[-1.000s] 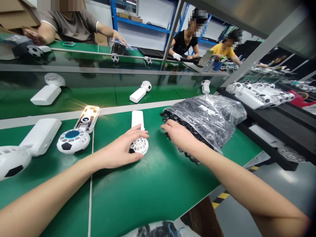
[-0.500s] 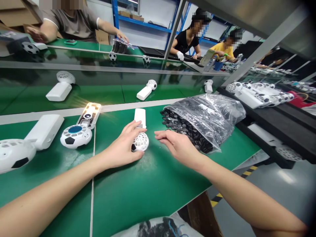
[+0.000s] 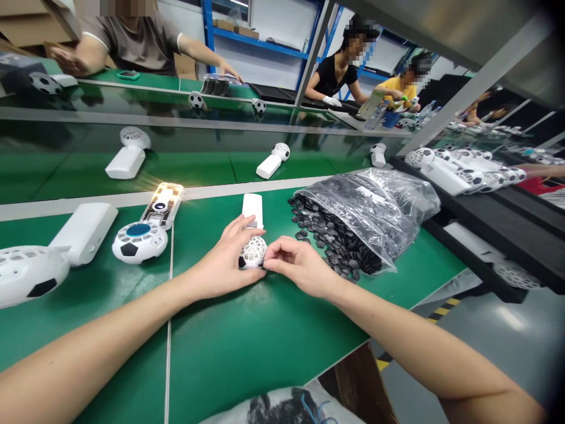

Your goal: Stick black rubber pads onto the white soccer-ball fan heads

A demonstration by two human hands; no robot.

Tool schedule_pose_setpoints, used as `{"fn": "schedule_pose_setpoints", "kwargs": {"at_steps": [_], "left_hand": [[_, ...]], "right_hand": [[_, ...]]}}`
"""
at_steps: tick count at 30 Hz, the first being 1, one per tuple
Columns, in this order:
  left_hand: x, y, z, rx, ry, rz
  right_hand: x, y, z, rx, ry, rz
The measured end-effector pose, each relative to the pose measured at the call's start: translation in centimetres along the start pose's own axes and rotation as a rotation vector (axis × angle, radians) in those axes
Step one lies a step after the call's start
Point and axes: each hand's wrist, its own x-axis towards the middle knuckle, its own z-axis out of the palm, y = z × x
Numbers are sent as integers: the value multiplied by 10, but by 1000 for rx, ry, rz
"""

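On the green table, a white device with a round football-patterned head lies in front of me. My left hand is wrapped round the left side of that head. At the head's right edge my right hand is pinched, with a small dark piece partly showing at its fingertips. Right of it, black pieces spill from a clear plastic bag. To the left lie an opened device with lit insides and a larger white device.
Beyond the table edge, a green conveyor carries white devices. Black trays with more devices stand at the right. Several people work across the line, one at the upper left. A slanted metal post rises at the right.
My right hand has moved left and down to the ball head, its fingers now pinched. More black pieces lie outside the bag. The devices on the conveyor have shifted right.
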Motion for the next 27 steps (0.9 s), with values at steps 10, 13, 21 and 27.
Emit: {"fn": "schedule_pose_setpoints", "kwargs": {"at_steps": [10,13,21,27], "left_hand": [[-1,-3,0,-7,-15,25],[-1,-3,1,3,-18,55],[1,-1,-2,-45,-49,6],[4,1,-4,-87,-50,-7]], "right_hand": [[-3,2,3,-115,70,-8],[-3,4,5,46,56,64],[0,-1,7,92,78,155],[4,-2,8,27,65,197]]}}
